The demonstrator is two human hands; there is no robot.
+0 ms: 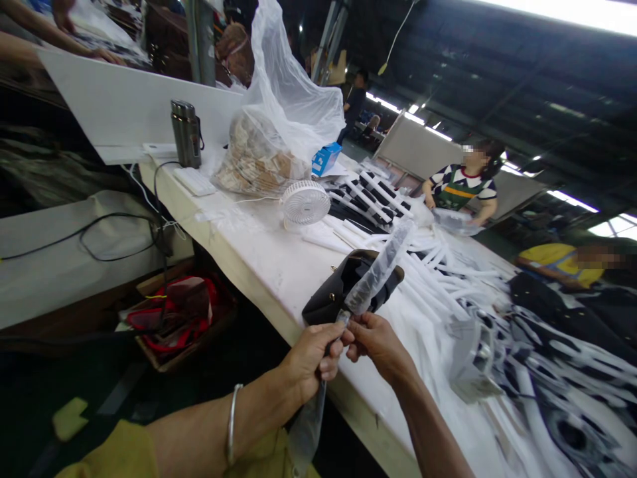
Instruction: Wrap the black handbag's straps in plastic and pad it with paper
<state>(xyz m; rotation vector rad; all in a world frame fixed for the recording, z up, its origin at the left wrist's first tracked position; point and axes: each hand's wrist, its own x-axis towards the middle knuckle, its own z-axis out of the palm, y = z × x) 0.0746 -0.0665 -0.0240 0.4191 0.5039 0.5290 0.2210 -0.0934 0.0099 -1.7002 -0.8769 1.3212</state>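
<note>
A strap [381, 265] wrapped in clear plastic film runs up and away from my hands, and its other end hangs below them. My left hand [316, 352], with a silver bangle on the wrist, is closed around the strap. Close beside it, my right hand [371, 338] pinches the strap at the lower edge of the upper film, fingertips nearly touching the left ones. Just behind the strap, a black handbag [323, 299] with small gold fittings lies on the white table [263, 265]. The strap passes in front of the bag and hides part of it.
A white fan [304, 202], a clear bag of brown paper [263, 162], a blue box [326, 159] and a steel flask [186, 133] stand farther back. Wrapped straps [448, 285] heap on the right. A box with red items [184, 312] sits below left. Co-workers [462, 186] are across the table.
</note>
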